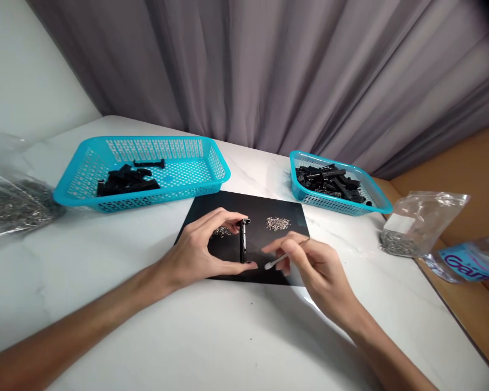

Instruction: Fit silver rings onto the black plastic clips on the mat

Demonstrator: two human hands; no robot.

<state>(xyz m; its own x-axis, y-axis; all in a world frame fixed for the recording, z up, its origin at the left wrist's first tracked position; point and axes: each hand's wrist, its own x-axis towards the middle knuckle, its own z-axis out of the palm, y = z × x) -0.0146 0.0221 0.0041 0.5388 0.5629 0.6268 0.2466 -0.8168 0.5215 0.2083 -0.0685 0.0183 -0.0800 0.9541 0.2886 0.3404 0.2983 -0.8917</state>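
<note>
My left hand (206, 247) grips a narrow black plastic part (243, 241) by its two ends, thumb at the near end and fingers at the far one, holding it over a black mat (228, 274). Just right of it, my right hand (305, 258) pinches a thin stick with a white, cotton-swab-like tip (275, 262). That tip points toward the black part and is apart from it. A pile of small metal pieces, apparently screws (277, 223), lies on the mat beyond my right hand. Another small metal pile (221, 232) is partly hidden behind my left hand.
A blue basket (224, 174) with black parts stands back left; a smaller blue basket (295, 190) holding more black parts is back right. Plastic bags of metal pieces lie far left (16, 203) and right (407, 233). A bottle (468, 260) lies by the right edge.
</note>
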